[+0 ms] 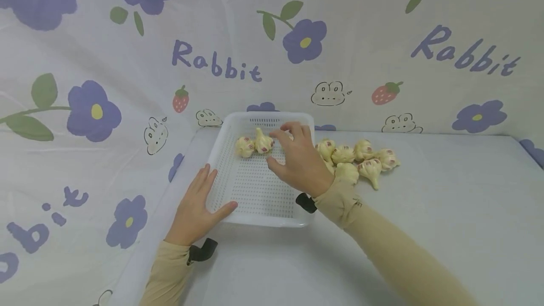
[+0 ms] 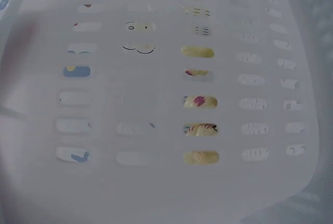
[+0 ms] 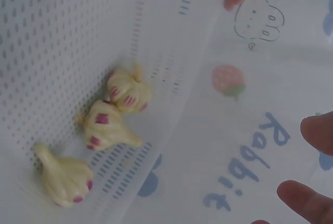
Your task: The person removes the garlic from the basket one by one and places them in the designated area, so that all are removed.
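A white plastic basket with a slotted wall and base stands on the table. Two garlic bulbs lie near its back in the head view; the right wrist view shows three, including a garlic bulb at the lower left. My right hand hovers over the basket's right side, fingers bent and parted from the thumb, holding nothing. My left hand rests at the basket's near left corner, its straight fingers along the left side and its thumb over the near rim. Through slots in the basket wall, yellowish garlic shows.
Several more garlic bulbs are heaped on the white table right of the basket, partly hidden behind my right hand and wrist. A printed curtain with flowers and rabbits hangs close behind the basket and along the left side.
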A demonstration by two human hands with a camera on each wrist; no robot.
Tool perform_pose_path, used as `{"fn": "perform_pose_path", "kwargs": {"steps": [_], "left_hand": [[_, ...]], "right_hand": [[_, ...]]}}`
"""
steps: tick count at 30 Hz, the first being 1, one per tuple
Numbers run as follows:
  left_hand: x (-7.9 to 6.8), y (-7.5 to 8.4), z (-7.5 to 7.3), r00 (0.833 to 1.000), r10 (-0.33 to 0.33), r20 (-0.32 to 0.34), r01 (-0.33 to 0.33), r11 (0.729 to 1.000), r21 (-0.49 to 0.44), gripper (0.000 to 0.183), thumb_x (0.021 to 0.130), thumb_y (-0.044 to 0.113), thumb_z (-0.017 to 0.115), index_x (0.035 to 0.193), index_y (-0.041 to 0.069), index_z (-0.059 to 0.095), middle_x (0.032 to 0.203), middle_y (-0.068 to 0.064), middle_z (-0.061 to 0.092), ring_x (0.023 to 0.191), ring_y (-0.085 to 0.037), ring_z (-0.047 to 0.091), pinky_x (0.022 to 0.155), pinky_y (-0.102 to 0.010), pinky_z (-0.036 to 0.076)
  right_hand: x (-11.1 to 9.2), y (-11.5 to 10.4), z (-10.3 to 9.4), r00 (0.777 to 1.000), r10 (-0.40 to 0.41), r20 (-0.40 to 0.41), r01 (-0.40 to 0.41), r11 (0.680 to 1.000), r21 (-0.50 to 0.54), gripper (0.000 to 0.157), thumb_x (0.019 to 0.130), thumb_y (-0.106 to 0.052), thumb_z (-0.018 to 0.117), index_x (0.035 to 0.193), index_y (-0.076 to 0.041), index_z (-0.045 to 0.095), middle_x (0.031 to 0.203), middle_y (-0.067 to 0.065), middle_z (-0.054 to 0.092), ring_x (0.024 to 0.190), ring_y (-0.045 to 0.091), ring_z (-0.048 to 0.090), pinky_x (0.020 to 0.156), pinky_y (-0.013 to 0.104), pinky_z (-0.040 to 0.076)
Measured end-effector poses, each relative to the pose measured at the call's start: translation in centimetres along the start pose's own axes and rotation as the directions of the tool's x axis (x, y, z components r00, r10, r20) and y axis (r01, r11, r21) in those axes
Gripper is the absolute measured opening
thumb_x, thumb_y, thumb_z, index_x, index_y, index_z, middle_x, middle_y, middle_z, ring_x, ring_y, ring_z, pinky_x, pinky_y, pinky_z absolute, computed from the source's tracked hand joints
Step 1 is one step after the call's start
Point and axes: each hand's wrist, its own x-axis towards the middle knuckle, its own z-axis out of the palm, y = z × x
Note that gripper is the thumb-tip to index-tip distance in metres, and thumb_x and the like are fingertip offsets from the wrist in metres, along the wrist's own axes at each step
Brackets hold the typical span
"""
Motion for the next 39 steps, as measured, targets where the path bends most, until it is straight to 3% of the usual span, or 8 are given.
{"fn": "perform_pose_path", "kwargs": {"steps": [4, 9, 15, 27, 39], "left_hand": [[0.0, -0.1, 0.1, 1.0, 0.0, -0.001, 0.0, 1.0, 0.001, 0.1, 0.086, 0.056, 0.076, 0.16, 0.001, 0.038, 0.171, -0.018, 0.026, 0.159, -0.04, 0.025, 0.125, -0.06, 0.027], [-0.1, -0.1, 0.1, 1.0, 0.008, -0.009, -0.008, 1.0, -0.002, 0.1, 0.086, 0.055, 0.077, 0.16, 0.001, 0.038, 0.171, -0.018, 0.027, 0.158, -0.04, 0.025, 0.125, -0.061, 0.028], [-0.1, 0.1, -0.1, 1.0, 0.008, -0.011, -0.008, 1.0, -0.014, 0.099, 0.086, 0.054, 0.078, 0.159, 0.001, 0.039, 0.171, -0.019, 0.027, 0.158, -0.041, 0.026, 0.124, -0.062, 0.028], [-0.1, 0.1, -0.2, 1.0, 0.004, -0.013, -0.004, 1.0, -0.021, 0.099, 0.086, 0.055, 0.078, 0.16, 0.002, 0.039, 0.171, -0.018, 0.028, 0.158, -0.04, 0.026, 0.124, -0.062, 0.029], [-0.2, 0.1, -0.2, 0.999, 0.022, -0.024, -0.023, 0.999, -0.028, 0.098, 0.085, 0.054, 0.078, 0.159, 0.004, 0.04, 0.171, -0.018, 0.028, 0.158, -0.04, 0.026, 0.123, -0.063, 0.03]], "right_hand": [[0.7, -0.1, 0.9, 1.0, 0.007, 0.015, -0.007, 1.0, -0.022, 0.048, 0.09, -0.018, 0.075, 0.134, -0.001, 0.064, 0.137, 0.024, 0.051, 0.125, 0.042, 0.044, 0.081, 0.045, 0.06], [1.7, -0.1, 1.9, 0.998, 0.036, 0.048, -0.033, 0.997, -0.068, 0.051, 0.09, -0.019, 0.076, 0.136, -0.001, 0.063, 0.137, 0.027, 0.052, 0.124, 0.045, 0.046, 0.094, 0.05, 0.055], [2.9, 0.0, 3.0, 0.986, 0.124, 0.114, -0.113, 0.989, -0.096, 0.054, 0.092, -0.023, 0.073, 0.141, -0.003, 0.06, 0.142, 0.026, 0.049, 0.126, 0.043, 0.046, 0.091, 0.047, 0.058], [4.7, 0.9, 5.4, 0.965, 0.206, 0.161, -0.18, 0.97, -0.16, 0.055, 0.093, -0.026, 0.071, 0.141, -0.002, 0.058, 0.142, 0.027, 0.049, 0.126, 0.045, 0.045, 0.095, 0.049, 0.054], [6.4, 1.9, 7.7, 0.915, 0.345, 0.209, -0.291, 0.924, -0.249, 0.066, 0.093, -0.033, 0.073, 0.148, -0.003, 0.053, 0.142, 0.029, 0.046, 0.13, 0.046, 0.044, 0.098, 0.049, 0.055]]}}
